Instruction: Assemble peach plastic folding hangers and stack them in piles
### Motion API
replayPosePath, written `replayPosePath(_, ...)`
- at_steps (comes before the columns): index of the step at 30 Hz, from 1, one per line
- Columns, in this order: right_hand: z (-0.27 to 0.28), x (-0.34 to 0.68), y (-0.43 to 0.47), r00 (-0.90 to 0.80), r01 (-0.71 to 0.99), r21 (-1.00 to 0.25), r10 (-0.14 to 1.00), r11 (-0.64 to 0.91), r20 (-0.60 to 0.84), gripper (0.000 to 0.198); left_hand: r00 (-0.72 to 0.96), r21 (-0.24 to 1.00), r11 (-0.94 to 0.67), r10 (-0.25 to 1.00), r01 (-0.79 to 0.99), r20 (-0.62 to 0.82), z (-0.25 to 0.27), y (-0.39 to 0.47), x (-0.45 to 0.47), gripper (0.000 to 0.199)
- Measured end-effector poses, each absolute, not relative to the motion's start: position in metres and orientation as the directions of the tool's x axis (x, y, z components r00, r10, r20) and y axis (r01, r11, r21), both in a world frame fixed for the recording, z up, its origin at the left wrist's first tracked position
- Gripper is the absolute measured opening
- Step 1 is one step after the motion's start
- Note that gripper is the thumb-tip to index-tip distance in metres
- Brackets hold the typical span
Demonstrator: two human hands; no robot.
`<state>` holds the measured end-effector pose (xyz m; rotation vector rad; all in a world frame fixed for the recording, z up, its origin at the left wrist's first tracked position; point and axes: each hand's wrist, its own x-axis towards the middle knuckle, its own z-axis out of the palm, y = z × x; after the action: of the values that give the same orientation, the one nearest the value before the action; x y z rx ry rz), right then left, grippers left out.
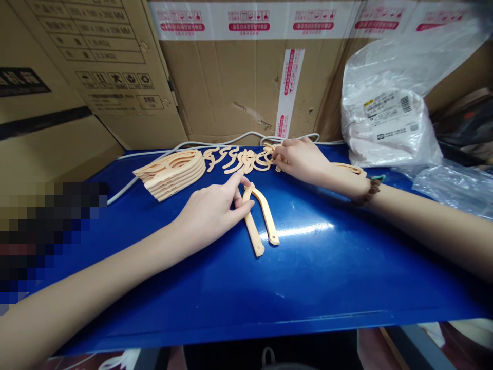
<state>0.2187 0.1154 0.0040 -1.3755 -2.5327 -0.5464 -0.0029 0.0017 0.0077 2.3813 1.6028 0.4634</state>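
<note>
Cream, likely light and stiff, the arched strip (268, 216) suits the left fingers (241, 212) pinching near its bend; right fingers' (280, 153) hold is unclear.

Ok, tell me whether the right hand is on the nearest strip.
No, the left hand pinches the nearest strip, while the right hand is farther back, at the small pieces.

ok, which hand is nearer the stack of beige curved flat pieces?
Left. The left hand is just right of the stack, toward the camera; the right hand is farther right, at the small beige curved pieces.
</note>
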Motion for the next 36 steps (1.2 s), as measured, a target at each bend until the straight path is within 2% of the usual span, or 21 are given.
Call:
replayPosePath(10, 0.009, 0.217, 0.113, -0.505, 0.857, 0.118, 0.769, 0.502, 0.391, 0.027, 0.351, 0.364, -0.372, 0.928, 0.854, 0.126, 0.007, 0.0, -0.003, 0.031)
replayPosePath(18, 0.013, 0.219, 0.113, -0.518, 0.854, 0.184, 0.763, 0.487, 0.386, 0.026, 0.345, 0.357, -0.364, 0.931, 0.86, 0.119, 0.009, 0.0, -0.002, 0.031)
replayPosePath(22, 0.019, 0.211, 0.115, -0.523, 0.847, 0.175, 0.732, 0.501, 0.437, 0.035, 0.338, 0.355, -0.353, 0.935, 0.866, 0.103, 0.011, -0.001, 0.0, 0.032)
replayPosePath(25, 0.021, 0.199, 0.12, -0.633, 0.773, 0.219, 0.699, 0.596, 0.331, 0.046, 0.342, 0.351, -0.357, 0.934, 0.866, 0.106, 0.011, -0.001, 0.0, 0.032)
replayPosePath(28, 0.017, 0.185, 0.121, -0.661, 0.75, 0.235, 0.717, 0.619, 0.222, 0.043, 0.353, 0.342, -0.37, 0.929, 0.864, 0.113, 0.009, 0.0, -0.002, 0.032)
replayPosePath(36, 0.015, 0.175, 0.116, -0.676, 0.737, 0.281, 0.688, 0.615, 0.265, 0.035, 0.364, 0.336, -0.376, 0.926, 0.863, 0.102, 0.009, -0.001, -0.005, 0.032)
